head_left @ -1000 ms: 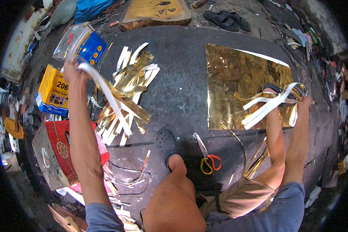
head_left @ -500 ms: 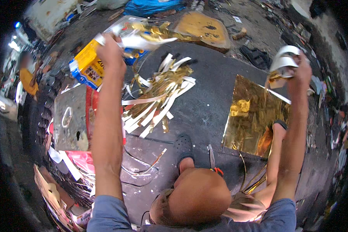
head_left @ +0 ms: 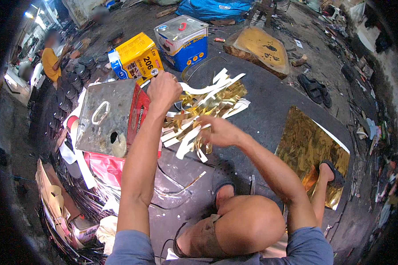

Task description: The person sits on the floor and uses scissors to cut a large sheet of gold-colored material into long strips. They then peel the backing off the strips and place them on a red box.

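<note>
A loose pile of gold and white strips (head_left: 208, 106) lies on the dark board in front of me. My left hand (head_left: 164, 90) is closed at the pile's upper left side. A white strip runs up to its fingers, and their tips are partly hidden. At the pile's lower right edge, my right hand (head_left: 221, 131) reaches in with its fingers apart, touching the strips. To the right lies a gold sheet (head_left: 303, 145) with a white edge, with my foot (head_left: 329, 173) on it. A scissor blade (head_left: 252, 183) shows beside my knee.
A yellow tin (head_left: 139, 57) and a blue-and-white tin (head_left: 181, 44) stand beyond my left hand. A dented metal can (head_left: 104, 117) is at left. Black sandals (head_left: 314, 88) and a yellowish slab (head_left: 258, 51) lie farther off. A person in yellow (head_left: 51, 62) is at far left.
Both hands have come down and inward from raised, wide-apart positions with strips in them. The right hand has moved left to the pile, and the curled white strip is gone from it.
</note>
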Demonstrator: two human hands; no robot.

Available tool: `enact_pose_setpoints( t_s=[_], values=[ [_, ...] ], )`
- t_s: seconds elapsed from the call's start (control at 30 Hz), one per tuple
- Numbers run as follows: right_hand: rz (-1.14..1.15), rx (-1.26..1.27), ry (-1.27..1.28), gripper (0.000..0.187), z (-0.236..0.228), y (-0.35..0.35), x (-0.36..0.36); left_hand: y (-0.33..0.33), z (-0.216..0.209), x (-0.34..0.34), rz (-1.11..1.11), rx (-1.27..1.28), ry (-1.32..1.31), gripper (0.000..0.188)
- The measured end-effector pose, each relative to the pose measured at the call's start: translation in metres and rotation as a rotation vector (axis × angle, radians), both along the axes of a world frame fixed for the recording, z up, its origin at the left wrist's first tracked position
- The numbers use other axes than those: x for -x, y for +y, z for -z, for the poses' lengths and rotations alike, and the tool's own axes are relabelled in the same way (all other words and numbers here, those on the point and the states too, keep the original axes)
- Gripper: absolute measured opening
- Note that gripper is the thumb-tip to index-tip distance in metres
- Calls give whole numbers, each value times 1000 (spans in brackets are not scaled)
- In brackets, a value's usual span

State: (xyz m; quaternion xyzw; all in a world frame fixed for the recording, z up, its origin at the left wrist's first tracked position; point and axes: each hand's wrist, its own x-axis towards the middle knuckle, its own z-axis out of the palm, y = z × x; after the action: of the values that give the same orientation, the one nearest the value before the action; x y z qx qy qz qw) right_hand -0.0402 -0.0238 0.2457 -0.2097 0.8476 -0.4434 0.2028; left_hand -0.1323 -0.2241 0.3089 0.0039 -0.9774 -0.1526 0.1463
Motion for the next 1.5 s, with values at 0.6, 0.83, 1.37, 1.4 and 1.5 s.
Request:
enact_pose_setpoints(
  t_s=[0.6,0.83,1.37,1.4,1.5],
  values=[
    [701,662,805,16,-131,44,146,-84,-69,-106,125,-207,463,69],
    [861,754,684,21,-202,123,65,-191,-66,-115,-280,-111,-112,44],
    [1565,736,524,11,-133,262,-294,-249,-9,-73,-125,-222,-55,28],
    [1558,730,547,12,-132,265,-309,-256,-9,-73,-107,-262,-23,27],
    [1660,654,583,13,-138,289,-343,-273,-24,-80,-105,-392,131,29]
  ],
)
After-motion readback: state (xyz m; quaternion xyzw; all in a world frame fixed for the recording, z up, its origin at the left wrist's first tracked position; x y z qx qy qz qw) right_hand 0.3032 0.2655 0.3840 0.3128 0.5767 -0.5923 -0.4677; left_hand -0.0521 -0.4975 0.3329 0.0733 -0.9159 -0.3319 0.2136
